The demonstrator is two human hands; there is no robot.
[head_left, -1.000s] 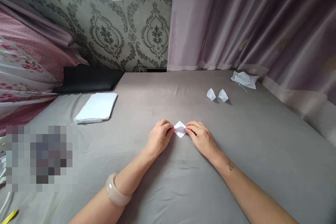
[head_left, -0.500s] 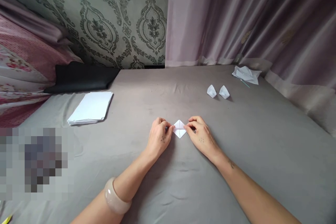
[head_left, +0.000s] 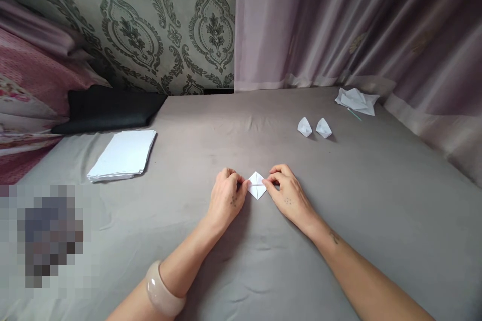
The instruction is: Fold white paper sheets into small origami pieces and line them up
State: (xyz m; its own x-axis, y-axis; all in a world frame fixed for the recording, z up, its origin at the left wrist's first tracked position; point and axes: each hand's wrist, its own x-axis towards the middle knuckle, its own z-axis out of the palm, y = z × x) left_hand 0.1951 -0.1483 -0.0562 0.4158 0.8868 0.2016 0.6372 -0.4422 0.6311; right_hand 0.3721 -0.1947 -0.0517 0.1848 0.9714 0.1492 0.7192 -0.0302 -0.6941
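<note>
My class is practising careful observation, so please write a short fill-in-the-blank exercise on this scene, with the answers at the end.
1. The left hand and right hand hold a small white diamond of folded ____.
2. Of these two hands, the ____ one has a pale, glossy, ring-shaped bangle above its wrist.
3. Beyond the right hand, ____ small, white, pointed paper shapes sit side by side.

Missing words: paper; left; two.

- I'm in a home, judging by the soft furnishings around this grey cloth (head_left: 233, 145).
- Behind the grey cloth I see wallpaper (head_left: 131, 30) with an ornate leafy pattern.
- Mauve curtains (head_left: 271, 25) hang behind and to the right of the grey cloth.
- Pink floral fabric (head_left: 18, 93) drapes left of the grey cloth.
</note>
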